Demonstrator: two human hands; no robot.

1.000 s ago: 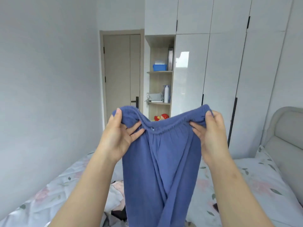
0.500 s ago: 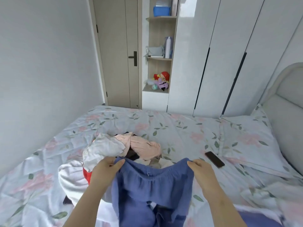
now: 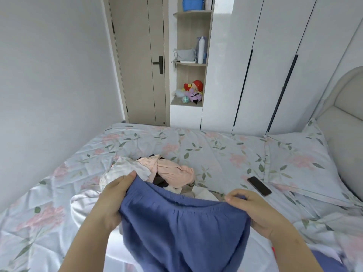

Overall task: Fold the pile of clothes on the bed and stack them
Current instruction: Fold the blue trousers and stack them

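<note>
The left hand [image 3: 114, 201] and right hand [image 3: 255, 211] grip the trousers [image 3: 182, 232] at the waistband, fingers [image 3: 235, 193] curled round it. The pile [image 3: 169, 171] lies just beyond the fingers.

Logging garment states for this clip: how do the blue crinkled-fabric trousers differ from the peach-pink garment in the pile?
The blue crinkled-fabric trousers are held by the waistband, left hand and right hand gripping its ends; the peach-pink garment lies untouched on the pile. The trousers are stretched wide; the pink garment is bunched and twisted. Both are unfolded clothes above the floral bedsheet.
</note>
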